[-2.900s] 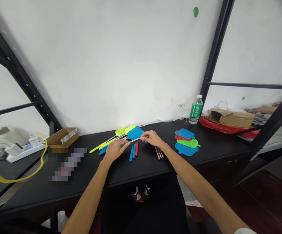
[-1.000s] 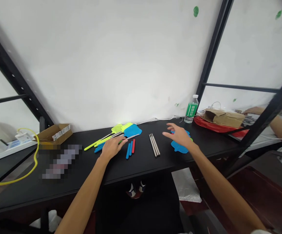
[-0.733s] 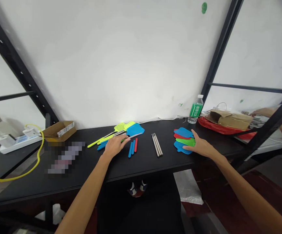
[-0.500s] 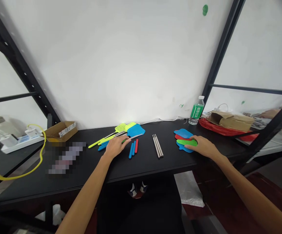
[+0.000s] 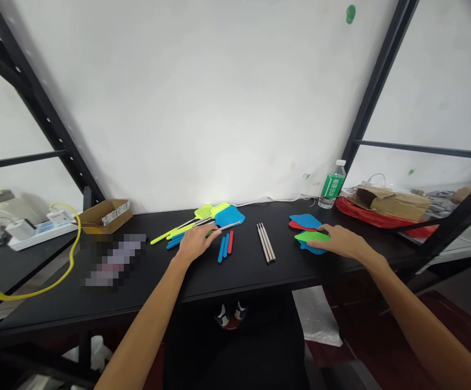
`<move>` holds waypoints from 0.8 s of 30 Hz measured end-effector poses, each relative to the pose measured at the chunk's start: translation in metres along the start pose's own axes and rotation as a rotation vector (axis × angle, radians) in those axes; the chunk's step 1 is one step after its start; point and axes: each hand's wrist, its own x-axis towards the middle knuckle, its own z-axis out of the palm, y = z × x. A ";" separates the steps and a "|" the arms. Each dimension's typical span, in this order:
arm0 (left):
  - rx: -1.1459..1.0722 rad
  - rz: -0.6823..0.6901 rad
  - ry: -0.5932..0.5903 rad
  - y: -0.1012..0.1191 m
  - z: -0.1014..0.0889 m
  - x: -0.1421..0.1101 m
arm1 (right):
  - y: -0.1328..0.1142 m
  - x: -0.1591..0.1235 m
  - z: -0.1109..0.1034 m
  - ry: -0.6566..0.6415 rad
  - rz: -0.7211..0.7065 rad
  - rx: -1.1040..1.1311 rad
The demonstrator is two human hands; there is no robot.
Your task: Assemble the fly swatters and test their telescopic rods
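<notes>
My left hand [image 5: 195,241] is closed around a green handle [image 5: 209,233], mostly hidden by my fingers, with a thin silver rod [image 5: 231,225] sticking out to the right. Behind it lie fly swatters with yellow heads [image 5: 205,212] and a blue head [image 5: 230,215]. On the right, my right hand [image 5: 339,241] pinches the edge of a green leaf-shaped swatter head [image 5: 311,236]. Beneath and behind that are another blue head [image 5: 305,221], a red head [image 5: 296,225] and a blue one partly covered [image 5: 314,248].
Between my hands lie blue handles [image 5: 223,248], a red handle [image 5: 230,242] and several metal rods [image 5: 266,242]. A water bottle [image 5: 333,184] stands at the back right near a cardboard box [image 5: 398,202]. An open carton [image 5: 107,218] and yellow cord [image 5: 71,254] are at left.
My right hand has tilted the green swatter head up off the heads under it. My left hand keeps its hold on the green handle. The whole view has shifted slightly.
</notes>
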 end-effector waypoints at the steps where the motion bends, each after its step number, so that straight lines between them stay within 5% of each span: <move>1: -0.001 0.003 -0.004 0.000 0.000 0.000 | 0.005 -0.004 -0.006 0.011 0.001 0.014; 4: -0.009 0.003 -0.007 -0.001 0.001 0.001 | 0.015 -0.016 -0.023 0.076 0.011 0.166; 7: -0.014 -0.009 -0.004 -0.002 0.002 0.001 | 0.006 -0.021 -0.031 0.019 -0.053 0.597; 11: -0.026 -0.018 -0.007 -0.003 0.002 0.000 | -0.039 -0.015 -0.029 -0.106 -0.158 1.309; 14: -0.034 -0.025 0.003 -0.002 0.001 -0.001 | -0.084 0.001 -0.023 -0.235 -0.202 1.582; 20: -0.059 -0.027 0.024 0.000 -0.001 -0.001 | -0.166 0.057 0.003 -0.373 -0.096 1.889; 24: -0.060 -0.035 0.035 -0.001 -0.002 -0.002 | -0.197 0.088 0.036 -0.177 0.069 1.848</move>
